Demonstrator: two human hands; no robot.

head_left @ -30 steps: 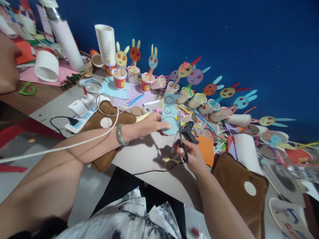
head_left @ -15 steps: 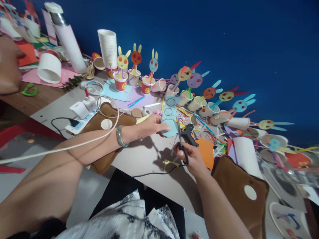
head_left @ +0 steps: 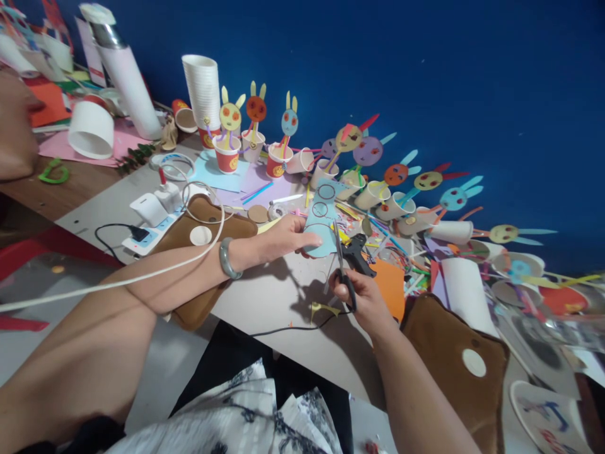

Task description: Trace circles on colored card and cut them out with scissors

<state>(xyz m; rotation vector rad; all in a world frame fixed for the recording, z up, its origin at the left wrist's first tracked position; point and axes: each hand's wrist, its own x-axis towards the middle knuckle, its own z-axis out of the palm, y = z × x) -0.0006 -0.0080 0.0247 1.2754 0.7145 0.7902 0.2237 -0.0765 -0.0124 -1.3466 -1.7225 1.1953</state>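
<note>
Light-blue paper (head_left: pixel 326 226) is pinched in the left hand (head_left: pixel 286 241), thumb flat on its lower part, the other fingers mostly hidden beneath. Those of the right hand (head_left: pixel 362 296) are closed round the black handles of the scissors (head_left: pixel 348 289), whose blades point toward the wall (head_left: pixel 331 50), right at the paper's right edge; whether they bite into it, I cannot tell. The big drawn circle at the near end seems partly cut, its lower edge rounded, its upper arc joined to the rest. Two smaller circles beyond it (both clear of the thumb) look uncut, so I judge that much snipping is left. The paper is held above the table (head_left: pixel 269 302), just left of the scissors. Farther out, a black glue gun (head_left: pixel 358 253) lies just right of the blades, near orange paper (head_left: pixel 388 287). Toward the wall, paper cups (head_left: pixel 227 162) bear finished-looking rabbit heads (head_left: pixel 231 116).
</note>
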